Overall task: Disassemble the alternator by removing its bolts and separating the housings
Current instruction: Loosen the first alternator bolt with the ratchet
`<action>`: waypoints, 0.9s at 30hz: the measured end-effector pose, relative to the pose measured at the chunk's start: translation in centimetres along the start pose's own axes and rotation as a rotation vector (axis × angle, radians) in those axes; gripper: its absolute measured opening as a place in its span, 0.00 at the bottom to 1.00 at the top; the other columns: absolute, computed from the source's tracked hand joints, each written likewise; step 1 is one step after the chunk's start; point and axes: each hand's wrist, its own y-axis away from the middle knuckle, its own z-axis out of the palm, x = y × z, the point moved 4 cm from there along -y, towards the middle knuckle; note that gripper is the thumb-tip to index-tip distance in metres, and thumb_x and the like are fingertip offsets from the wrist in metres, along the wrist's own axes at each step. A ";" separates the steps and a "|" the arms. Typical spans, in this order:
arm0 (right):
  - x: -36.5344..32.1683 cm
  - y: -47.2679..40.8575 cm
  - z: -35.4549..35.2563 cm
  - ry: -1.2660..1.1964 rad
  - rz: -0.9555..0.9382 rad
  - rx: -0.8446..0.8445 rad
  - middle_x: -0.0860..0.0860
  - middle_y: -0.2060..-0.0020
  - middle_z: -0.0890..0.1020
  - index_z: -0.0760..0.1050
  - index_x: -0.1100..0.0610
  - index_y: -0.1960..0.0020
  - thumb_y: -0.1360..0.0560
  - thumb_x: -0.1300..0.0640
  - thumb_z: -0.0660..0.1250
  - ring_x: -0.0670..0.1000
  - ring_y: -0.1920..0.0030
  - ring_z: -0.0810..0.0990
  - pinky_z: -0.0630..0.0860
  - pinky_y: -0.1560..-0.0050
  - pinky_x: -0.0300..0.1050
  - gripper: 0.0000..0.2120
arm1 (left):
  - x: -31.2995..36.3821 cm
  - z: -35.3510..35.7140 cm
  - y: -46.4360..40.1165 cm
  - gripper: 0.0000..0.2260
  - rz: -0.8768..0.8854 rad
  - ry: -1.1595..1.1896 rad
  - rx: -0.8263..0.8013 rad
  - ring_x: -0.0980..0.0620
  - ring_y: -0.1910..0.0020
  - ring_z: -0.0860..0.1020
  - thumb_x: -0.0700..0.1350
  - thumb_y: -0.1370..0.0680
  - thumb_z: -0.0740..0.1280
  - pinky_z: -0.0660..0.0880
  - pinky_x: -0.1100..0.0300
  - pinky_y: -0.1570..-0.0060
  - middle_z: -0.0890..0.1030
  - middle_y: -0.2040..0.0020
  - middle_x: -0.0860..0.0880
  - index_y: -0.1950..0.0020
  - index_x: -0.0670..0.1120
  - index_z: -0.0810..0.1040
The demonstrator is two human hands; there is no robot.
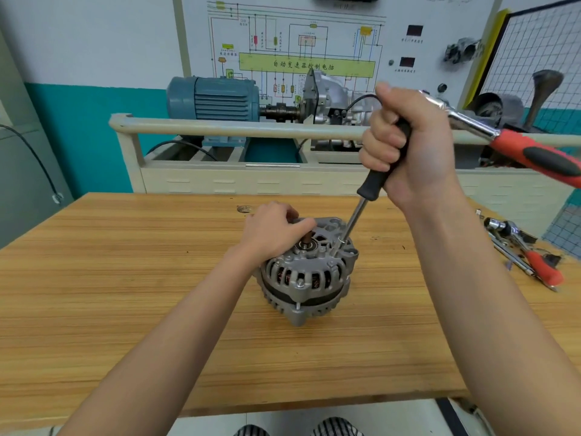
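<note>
Grey ribbed cast-metal alternator point(306, 272) sits mid wooden slatted table point(125, 294). Left hand point(273, 229) rests atop housing, fingers curled round its top. Right hand point(408, 143) fist-grips black-handled steel-shaft screwdriver point(355, 215), tip at housing's upper right, plus red-handled ratchet wrench point(518, 146).

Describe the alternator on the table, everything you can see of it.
The alternator is a round, silver-grey cast-metal unit standing shaft-up on the wooden table. Slotted vents around its upper housing show copper windings inside; a dark band runs between the two housings. A bolt head shows at the front. The left hand rests on top by the shaft, and the screwdriver, gripped by the right hand, meets its upper right side.
</note>
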 end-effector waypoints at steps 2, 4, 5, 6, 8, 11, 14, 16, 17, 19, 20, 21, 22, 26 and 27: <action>-0.2 0.5 -0.4 0.069 -0.002 0.058 0.45 0.81 0.61 0.61 0.54 0.70 0.22 0.59 0.61 0.44 0.81 0.57 0.57 0.80 0.36 0.19 | -0.2 0.0 0.0 0.19 0.030 0.079 0.011 0.47 0.53 0.79 0.57 0.20 0.58 0.73 0.44 0.43 0.83 0.54 0.48 0.50 0.45 0.82; -0.4 0.8 -0.6 0.093 0.007 0.085 0.46 0.81 0.61 0.61 0.54 0.70 0.22 0.59 0.61 0.44 0.81 0.57 0.56 0.80 0.36 0.19 | -0.4 -0.3 0.3 0.15 0.004 0.196 0.013 0.46 0.52 0.79 0.50 0.18 0.58 0.75 0.49 0.45 0.83 0.52 0.46 0.48 0.43 0.82; -0.5 0.9 -0.7 0.093 0.016 0.088 0.46 0.81 0.61 0.61 0.54 0.69 0.22 0.59 0.61 0.44 0.81 0.57 0.56 0.80 0.36 0.19 | -0.4 -0.6 0.5 0.14 -0.012 0.246 0.031 0.48 0.50 0.79 0.47 0.18 0.58 0.74 0.54 0.47 0.82 0.49 0.46 0.45 0.42 0.81; -0.6 0.9 -0.8 0.089 0.029 0.091 0.45 0.80 0.61 0.60 0.54 0.69 0.22 0.59 0.61 0.44 0.80 0.57 0.56 0.80 0.36 0.19 | -0.2 -1.0 0.7 0.13 -0.017 0.289 0.066 0.51 0.49 0.78 0.46 0.18 0.60 0.73 0.58 0.49 0.82 0.47 0.47 0.44 0.42 0.81; -0.4 1.1 -1.0 0.070 0.066 0.111 0.45 0.80 0.61 0.60 0.54 0.68 0.21 0.59 0.62 0.44 0.80 0.57 0.57 0.80 0.36 0.18 | 1.5 -2.1 1.5 0.12 0.039 0.376 0.147 0.56 0.48 0.77 0.48 0.19 0.62 0.71 0.64 0.52 0.82 0.46 0.50 0.44 0.43 0.82; 0.5 1.3 -1.0 0.013 0.142 0.142 0.46 0.81 0.61 0.60 0.54 0.68 0.22 0.57 0.62 0.44 0.81 0.58 0.57 0.80 0.36 0.18 | 6.2 -2.6 3.2 0.12 0.248 0.587 -0.010 0.58 0.49 0.81 0.53 0.20 0.62 0.75 0.62 0.48 0.85 0.52 0.54 0.49 0.50 0.82; 1.4 1.4 -1.3 -0.049 0.200 0.205 0.46 0.81 0.62 0.62 0.54 0.68 0.22 0.56 0.64 0.45 0.81 0.61 0.61 0.80 0.36 0.18 | 9.8 -1.2 4.9 0.10 0.280 0.935 -0.348 0.50 0.61 0.82 0.50 0.22 0.63 0.80 0.57 0.56 0.83 0.63 0.49 0.51 0.43 0.77; 1.8 1.5 -1.7 -0.013 0.207 0.228 0.47 0.81 0.64 0.63 0.55 0.69 0.22 0.56 0.65 0.46 0.80 0.65 0.68 0.76 0.37 0.18 | 10.6 -0.2 5.6 0.07 0.200 1.051 -0.421 0.53 0.73 0.70 0.46 0.22 0.64 0.71 0.62 0.72 0.71 0.71 0.51 0.56 0.44 0.71; 2.0 1.6 -1.8 0.011 0.212 0.224 0.47 0.81 0.65 0.64 0.55 0.69 0.22 0.56 0.65 0.47 0.78 0.68 0.72 0.73 0.37 0.18 | 10.5 0.2 5.8 0.08 0.143 1.069 -0.418 0.55 0.75 0.63 0.44 0.22 0.65 0.64 0.64 0.76 0.66 0.72 0.52 0.59 0.46 0.69; 2.2 1.8 -2.0 0.077 0.217 0.198 0.48 0.80 0.68 0.67 0.55 0.68 0.22 0.55 0.67 0.46 0.75 0.71 0.76 0.60 0.40 0.17 | 10.2 0.4 5.7 0.12 0.051 1.033 -0.340 0.56 0.77 0.58 0.42 0.23 0.65 0.56 0.66 0.80 0.62 0.74 0.54 0.64 0.48 0.66; 2.3 1.9 -2.1 0.147 0.207 0.181 0.47 0.78 0.71 0.69 0.55 0.67 0.23 0.54 0.67 0.46 0.73 0.73 0.76 0.53 0.42 0.16 | 10.1 0.3 5.7 0.13 0.024 1.002 -0.277 0.56 0.78 0.57 0.42 0.24 0.66 0.55 0.66 0.80 0.61 0.75 0.54 0.66 0.49 0.66; 2.3 1.9 -2.2 0.234 0.198 0.162 0.48 0.74 0.74 0.71 0.55 0.65 0.23 0.52 0.68 0.46 0.69 0.76 0.74 0.46 0.45 0.14 | 9.9 0.0 5.6 0.15 0.005 0.975 -0.216 0.56 0.79 0.57 0.42 0.25 0.67 0.54 0.66 0.80 0.61 0.76 0.55 0.68 0.50 0.66; 2.3 2.0 -2.1 0.307 0.197 0.138 0.48 0.70 0.78 0.73 0.54 0.63 0.24 0.51 0.68 0.46 0.63 0.79 0.72 0.41 0.46 0.12 | 9.7 -0.2 5.6 0.16 -0.009 0.958 -0.161 0.56 0.79 0.57 0.42 0.25 0.67 0.54 0.66 0.80 0.61 0.77 0.55 0.70 0.50 0.65; 2.7 2.2 -1.1 0.339 0.187 0.050 0.54 0.53 0.84 0.79 0.53 0.51 0.25 0.51 0.69 0.48 0.46 0.81 0.74 0.38 0.45 0.06 | 9.1 -0.8 5.4 0.19 -0.071 0.970 -0.043 0.57 0.80 0.57 0.44 0.24 0.67 0.55 0.66 0.81 0.62 0.78 0.56 0.72 0.52 0.63; 2.7 2.3 -0.9 0.314 0.140 0.058 0.56 0.51 0.84 0.79 0.56 0.49 0.25 0.54 0.69 0.47 0.48 0.82 0.75 0.41 0.43 0.07 | 9.0 -0.9 5.3 0.18 -0.088 0.987 -0.024 0.57 0.80 0.57 0.44 0.24 0.66 0.55 0.66 0.81 0.62 0.78 0.56 0.71 0.51 0.63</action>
